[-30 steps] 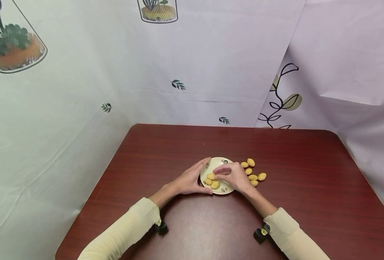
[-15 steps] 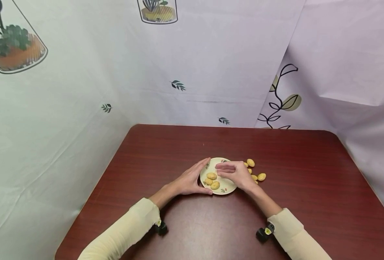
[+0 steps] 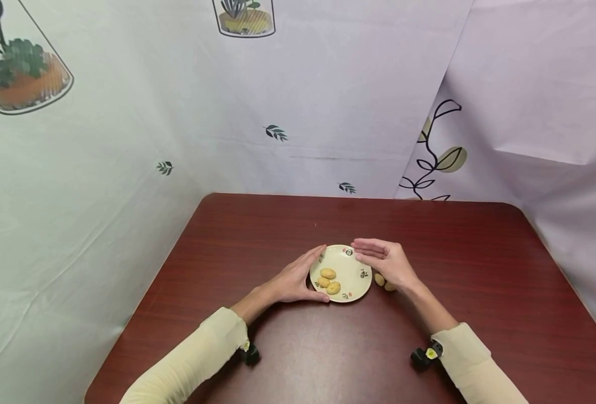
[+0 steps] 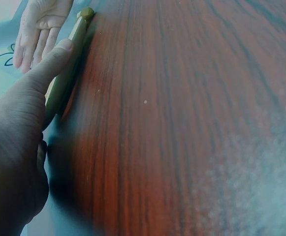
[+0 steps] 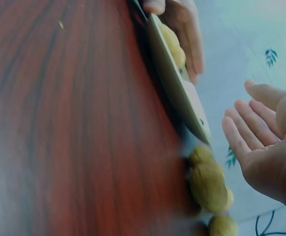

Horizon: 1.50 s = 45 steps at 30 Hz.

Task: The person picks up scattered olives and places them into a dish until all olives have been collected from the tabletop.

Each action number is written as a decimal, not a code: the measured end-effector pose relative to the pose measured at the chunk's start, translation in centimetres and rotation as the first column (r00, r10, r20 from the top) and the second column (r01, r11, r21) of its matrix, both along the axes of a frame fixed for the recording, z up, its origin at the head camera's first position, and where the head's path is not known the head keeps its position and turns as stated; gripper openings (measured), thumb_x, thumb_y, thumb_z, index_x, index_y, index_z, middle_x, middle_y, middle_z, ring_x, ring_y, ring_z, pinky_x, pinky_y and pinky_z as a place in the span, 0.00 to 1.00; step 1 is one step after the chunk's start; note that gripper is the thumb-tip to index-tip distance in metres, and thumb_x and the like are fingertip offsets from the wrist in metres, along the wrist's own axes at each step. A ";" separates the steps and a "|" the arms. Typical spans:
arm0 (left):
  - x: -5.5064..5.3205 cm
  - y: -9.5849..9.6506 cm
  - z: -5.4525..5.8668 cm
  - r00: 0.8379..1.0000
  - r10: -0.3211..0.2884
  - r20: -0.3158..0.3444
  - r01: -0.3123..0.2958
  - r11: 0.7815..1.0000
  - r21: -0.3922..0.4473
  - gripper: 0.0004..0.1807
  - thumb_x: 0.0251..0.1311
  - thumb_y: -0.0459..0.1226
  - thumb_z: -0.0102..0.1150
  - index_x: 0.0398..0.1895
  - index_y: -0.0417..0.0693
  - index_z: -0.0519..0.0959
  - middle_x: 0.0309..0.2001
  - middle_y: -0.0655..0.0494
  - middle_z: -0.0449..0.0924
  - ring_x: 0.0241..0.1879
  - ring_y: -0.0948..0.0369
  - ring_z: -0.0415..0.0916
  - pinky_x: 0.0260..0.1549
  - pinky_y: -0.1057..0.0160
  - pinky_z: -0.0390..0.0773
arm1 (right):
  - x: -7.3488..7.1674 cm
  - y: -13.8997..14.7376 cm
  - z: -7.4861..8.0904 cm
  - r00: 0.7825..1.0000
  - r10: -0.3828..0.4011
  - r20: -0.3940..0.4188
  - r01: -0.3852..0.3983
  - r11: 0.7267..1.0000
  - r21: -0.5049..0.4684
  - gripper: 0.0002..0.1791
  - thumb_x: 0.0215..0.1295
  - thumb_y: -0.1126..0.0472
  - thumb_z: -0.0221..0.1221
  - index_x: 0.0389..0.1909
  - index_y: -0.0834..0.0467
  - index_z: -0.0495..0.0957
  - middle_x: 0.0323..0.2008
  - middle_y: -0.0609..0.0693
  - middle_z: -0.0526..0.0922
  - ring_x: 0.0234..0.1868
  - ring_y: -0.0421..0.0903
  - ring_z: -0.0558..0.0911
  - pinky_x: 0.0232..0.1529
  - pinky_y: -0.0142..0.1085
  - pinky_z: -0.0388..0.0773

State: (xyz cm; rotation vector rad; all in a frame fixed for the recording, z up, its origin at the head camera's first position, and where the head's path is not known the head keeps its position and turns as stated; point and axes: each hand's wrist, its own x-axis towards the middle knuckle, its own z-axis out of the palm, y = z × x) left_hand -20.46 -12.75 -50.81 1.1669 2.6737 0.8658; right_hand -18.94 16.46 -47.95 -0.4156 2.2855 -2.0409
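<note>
A small cream plate (image 3: 351, 285) with printed flowers lies on the table. Three yellow baby potatoes (image 3: 333, 288) are grouped at its left side. My left hand (image 3: 294, 280) holds the plate's left edge between spread thumb and fingers; in the left wrist view the thumb (image 4: 54, 61) touches the rim. Over the plate's right rim hovers my right hand (image 3: 386, 262), its fingers extended and nothing in them. Below that hand, more potatoes (image 5: 209, 184) lie on the table beside the plate, as the right wrist view shows; in the head view the hand hides most of them.
The dark red wooden table (image 3: 298, 359) reaches back to a pale fabric backdrop (image 3: 318, 101) printed with plants. Each wrist carries a black camera mount, such as the right one (image 3: 421, 359).
My right hand has let go of a potato beside the others on the plate, then risen and moved right, over the loose potatoes. The left hand and plate keep their place.
</note>
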 end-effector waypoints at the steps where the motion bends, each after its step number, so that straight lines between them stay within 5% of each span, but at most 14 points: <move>1: 0.0 0.0 0.0 1.000 0.000 -0.002 0.000 1.000 -0.001 0.70 0.51 0.58 0.82 0.87 0.42 0.47 0.84 0.45 0.51 0.82 0.50 0.52 0.76 0.46 0.60 | 0.0 0.3 0.1 1.000 -0.004 -0.002 0.004 1.000 0.005 0.23 0.70 0.73 0.67 0.64 0.72 0.79 0.60 0.69 0.83 0.62 0.65 0.83 0.53 0.30 0.83; 14: -0.1 0.0 -0.1 1.000 0.006 0.000 -0.006 1.000 -0.004 0.70 0.51 0.58 0.82 0.87 0.43 0.47 0.85 0.47 0.50 0.82 0.53 0.50 0.77 0.47 0.60 | 0.6 5.3 0.1 0.995 -0.095 -0.009 0.095 0.995 0.013 0.27 0.74 0.67 0.66 0.69 0.73 0.74 0.63 0.69 0.81 0.61 0.48 0.86 0.55 0.29 0.82; 30: -0.2 0.0 -0.2 1.000 0.005 0.016 -0.005 1.000 -0.012 0.71 0.51 0.60 0.82 0.87 0.44 0.45 0.85 0.48 0.49 0.83 0.55 0.49 0.78 0.50 0.57 | 2.0 9.3 -0.7 0.990 -0.123 0.063 0.117 0.989 0.093 0.31 0.76 0.64 0.65 0.74 0.71 0.69 0.68 0.67 0.78 0.59 0.31 0.83 0.56 0.24 0.78; 45: 0.0 0.0 -0.1 1.000 0.003 0.000 -0.003 1.000 0.001 0.70 0.51 0.58 0.82 0.87 0.43 0.47 0.85 0.45 0.51 0.83 0.52 0.50 0.77 0.47 0.59 | 3.2 10.9 -1.5 0.992 -0.052 0.115 0.040 0.994 0.106 0.33 0.74 0.65 0.67 0.73 0.75 0.68 0.66 0.74 0.76 0.58 0.39 0.86 0.53 0.28 0.82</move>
